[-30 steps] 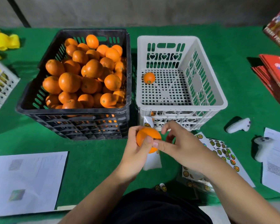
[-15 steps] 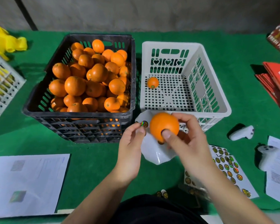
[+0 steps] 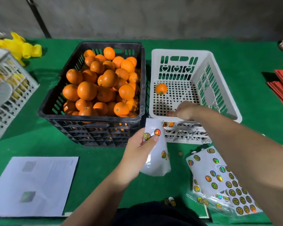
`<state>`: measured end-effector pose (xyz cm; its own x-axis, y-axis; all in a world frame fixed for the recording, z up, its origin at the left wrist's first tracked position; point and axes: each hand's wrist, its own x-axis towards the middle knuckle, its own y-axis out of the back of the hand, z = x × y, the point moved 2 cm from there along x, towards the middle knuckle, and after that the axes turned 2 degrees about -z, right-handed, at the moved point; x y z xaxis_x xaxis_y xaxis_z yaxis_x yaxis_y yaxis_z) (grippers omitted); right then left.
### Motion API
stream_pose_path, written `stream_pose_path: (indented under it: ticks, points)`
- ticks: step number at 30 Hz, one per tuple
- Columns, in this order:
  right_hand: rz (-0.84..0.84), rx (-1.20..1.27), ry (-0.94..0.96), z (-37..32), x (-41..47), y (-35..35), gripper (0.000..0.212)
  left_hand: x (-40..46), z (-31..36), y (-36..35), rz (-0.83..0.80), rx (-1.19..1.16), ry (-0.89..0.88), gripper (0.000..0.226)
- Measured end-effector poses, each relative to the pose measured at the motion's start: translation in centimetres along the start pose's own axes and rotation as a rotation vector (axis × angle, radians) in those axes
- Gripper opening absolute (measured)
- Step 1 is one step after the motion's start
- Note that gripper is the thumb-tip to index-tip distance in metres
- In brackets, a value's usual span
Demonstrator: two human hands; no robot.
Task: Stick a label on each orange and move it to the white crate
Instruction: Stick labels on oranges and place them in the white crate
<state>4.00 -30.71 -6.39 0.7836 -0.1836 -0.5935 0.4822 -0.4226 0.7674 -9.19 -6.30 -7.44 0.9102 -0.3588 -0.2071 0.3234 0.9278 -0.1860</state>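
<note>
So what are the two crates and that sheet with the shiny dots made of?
The black crate and white crate look like moulded plastic: stiff latticed walls. The sheet in the left hand seems glossy backing paper; its round labels glint rainbow, probably foil.

Right hand is down inside the white crate, low at its near wall, with a bit of orange showing through the slats just under it; whether the fingers grip it, can't tell. One labelled orange sits at the crate's far left corner. Left of the crate, the black crate is heaped with fruit. Just in front of the white crate, the left hand pinches a curled label sheet.
</note>
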Motion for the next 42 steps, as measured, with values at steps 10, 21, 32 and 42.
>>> stream_pose_path:
  ticks: [10,21,32,42]
  points:
    - [0.278,0.653,0.731,-3.1,-10.1,-3.0,0.043,-0.3,1.3,-0.4,-0.029,-0.012,0.042,0.033]
    - [0.056,1.092,0.658,-2.6,-11.5,-4.5,0.019,1.2,6.3,4.2,0.065,0.603,-0.178,0.033]
    - [0.102,1.158,0.577,-2.5,-11.3,-5.1,0.017,15.8,10.7,8.3,0.020,1.590,-0.223,0.046]
    - [0.082,1.190,0.591,-2.1,-11.0,-6.0,0.023,17.1,9.5,9.9,0.115,1.543,-0.264,0.065]
